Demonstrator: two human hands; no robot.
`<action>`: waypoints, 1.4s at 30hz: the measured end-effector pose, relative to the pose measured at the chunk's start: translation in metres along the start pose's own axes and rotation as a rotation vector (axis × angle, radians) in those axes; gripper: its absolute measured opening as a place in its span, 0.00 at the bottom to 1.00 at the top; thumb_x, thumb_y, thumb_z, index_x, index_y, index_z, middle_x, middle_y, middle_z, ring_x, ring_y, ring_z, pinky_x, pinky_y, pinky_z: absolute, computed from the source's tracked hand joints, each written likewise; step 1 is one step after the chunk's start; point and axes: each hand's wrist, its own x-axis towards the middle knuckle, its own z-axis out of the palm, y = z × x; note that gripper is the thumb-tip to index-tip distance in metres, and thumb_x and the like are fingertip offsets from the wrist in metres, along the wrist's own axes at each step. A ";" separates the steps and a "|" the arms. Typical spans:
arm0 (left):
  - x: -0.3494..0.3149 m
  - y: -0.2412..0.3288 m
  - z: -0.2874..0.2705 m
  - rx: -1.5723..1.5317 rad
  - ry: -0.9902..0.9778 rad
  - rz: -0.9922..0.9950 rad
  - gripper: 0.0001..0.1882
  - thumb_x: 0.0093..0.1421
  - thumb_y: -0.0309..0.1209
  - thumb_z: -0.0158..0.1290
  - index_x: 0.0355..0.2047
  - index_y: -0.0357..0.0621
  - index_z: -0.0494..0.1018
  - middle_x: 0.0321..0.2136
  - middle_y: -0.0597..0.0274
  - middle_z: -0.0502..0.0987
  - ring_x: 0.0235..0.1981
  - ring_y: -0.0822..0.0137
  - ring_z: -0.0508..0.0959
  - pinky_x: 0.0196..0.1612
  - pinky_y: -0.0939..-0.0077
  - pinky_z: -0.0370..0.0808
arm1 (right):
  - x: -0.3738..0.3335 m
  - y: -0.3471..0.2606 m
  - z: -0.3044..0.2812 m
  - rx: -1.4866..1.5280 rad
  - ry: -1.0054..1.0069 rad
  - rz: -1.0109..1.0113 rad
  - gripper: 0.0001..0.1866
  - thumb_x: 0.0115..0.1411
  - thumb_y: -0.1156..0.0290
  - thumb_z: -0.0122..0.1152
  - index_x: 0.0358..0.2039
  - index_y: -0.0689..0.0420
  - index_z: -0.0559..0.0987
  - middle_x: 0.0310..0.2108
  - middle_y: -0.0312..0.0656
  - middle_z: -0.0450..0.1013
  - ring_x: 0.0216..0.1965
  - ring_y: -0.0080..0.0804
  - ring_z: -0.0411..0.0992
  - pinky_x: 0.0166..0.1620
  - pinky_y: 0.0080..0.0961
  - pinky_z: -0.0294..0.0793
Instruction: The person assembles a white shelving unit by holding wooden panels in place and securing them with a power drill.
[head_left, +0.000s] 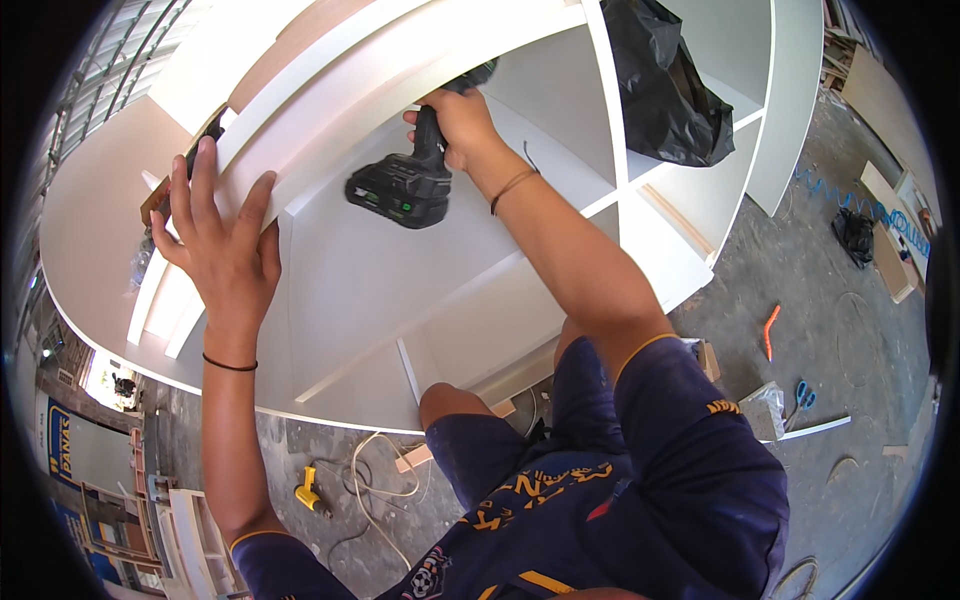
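My right hand (468,132) is closed round the grip of a black cordless drill (400,190). Its battery base points toward me, while its head goes up under the edge of a long white panel (345,135) and is partly hidden there. What the drill's tip touches cannot be seen. My left hand (228,245) lies with fingers spread over the panel's left end, holding nothing. Both hands are at a large white cabinet (370,250) with open compartments, in front of my knees.
A black plastic bag (672,95) hangs in a right compartment. On the concrete floor lie a yellow power tool (312,492) with cable, blue-handled scissors (801,395), an orange tool-like piece (770,332) and a blue coiled hose (905,225).
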 end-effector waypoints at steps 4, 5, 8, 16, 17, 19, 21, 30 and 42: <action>0.002 0.001 0.000 -0.006 -0.007 -0.003 0.24 0.44 0.28 0.58 0.44 0.65 0.76 0.65 0.56 0.56 0.67 0.50 0.52 0.61 0.39 0.42 | -0.021 0.018 -0.020 0.393 -0.160 0.165 0.15 0.53 0.69 0.56 0.41 0.59 0.73 0.23 0.40 0.69 0.26 0.31 0.68 0.29 0.30 0.72; 0.002 0.001 0.000 -0.004 -0.013 -0.006 0.24 0.44 0.28 0.58 0.44 0.65 0.76 0.65 0.56 0.56 0.67 0.50 0.52 0.61 0.39 0.42 | -0.033 0.021 -0.019 0.464 -0.164 0.169 0.15 0.53 0.68 0.55 0.41 0.58 0.73 0.22 0.39 0.68 0.25 0.30 0.67 0.30 0.29 0.71; 0.004 0.002 -0.002 -0.005 -0.019 -0.012 0.24 0.44 0.27 0.58 0.43 0.64 0.76 0.65 0.55 0.56 0.67 0.49 0.52 0.61 0.39 0.42 | -0.057 0.026 -0.017 0.652 -0.149 0.110 0.20 0.51 0.69 0.55 0.46 0.52 0.72 0.30 0.36 0.71 0.26 0.25 0.66 0.31 0.29 0.70; 0.004 0.003 -0.004 -0.009 -0.023 -0.010 0.22 0.44 0.28 0.57 0.42 0.61 0.77 0.65 0.51 0.55 0.67 0.46 0.51 0.62 0.40 0.40 | -0.086 0.024 -0.016 0.703 -0.305 0.026 0.30 0.48 0.72 0.55 0.55 0.45 0.66 0.44 0.29 0.72 0.24 0.23 0.66 0.30 0.30 0.69; 0.003 0.002 -0.005 -0.005 -0.029 -0.008 0.21 0.45 0.29 0.57 0.42 0.60 0.77 0.65 0.51 0.55 0.67 0.46 0.51 0.63 0.41 0.40 | -0.085 0.025 -0.015 0.709 -0.317 0.030 0.31 0.48 0.71 0.55 0.56 0.45 0.65 0.44 0.29 0.72 0.24 0.23 0.66 0.29 0.30 0.69; 0.002 0.002 -0.005 -0.003 -0.042 -0.006 0.20 0.46 0.29 0.57 0.43 0.59 0.77 0.65 0.50 0.55 0.67 0.46 0.51 0.63 0.42 0.39 | -0.084 0.027 -0.017 0.706 -0.334 0.022 0.33 0.48 0.71 0.56 0.57 0.45 0.64 0.43 0.28 0.72 0.24 0.22 0.65 0.29 0.29 0.68; 0.002 0.003 -0.005 -0.006 -0.053 -0.007 0.21 0.45 0.29 0.57 0.42 0.59 0.77 0.65 0.49 0.54 0.67 0.45 0.51 0.63 0.42 0.39 | -0.083 0.029 -0.020 0.715 -0.342 0.022 0.33 0.48 0.70 0.56 0.57 0.44 0.64 0.43 0.28 0.72 0.23 0.22 0.65 0.28 0.29 0.68; 0.002 0.004 -0.007 -0.039 -0.062 -0.049 0.21 0.42 0.27 0.58 0.39 0.62 0.77 0.65 0.48 0.55 0.67 0.43 0.50 0.64 0.40 0.32 | -0.076 0.038 -0.023 0.746 -0.398 0.049 0.35 0.47 0.70 0.55 0.59 0.43 0.62 0.45 0.31 0.68 0.24 0.24 0.64 0.29 0.32 0.68; -0.001 0.006 -0.003 -0.050 -0.039 -0.049 0.21 0.42 0.25 0.58 0.39 0.62 0.76 0.65 0.48 0.55 0.67 0.43 0.49 0.64 0.39 0.31 | -0.072 0.036 -0.024 0.791 -0.463 -0.007 0.21 0.52 0.70 0.55 0.48 0.49 0.69 0.45 0.27 0.72 0.25 0.21 0.67 0.29 0.29 0.70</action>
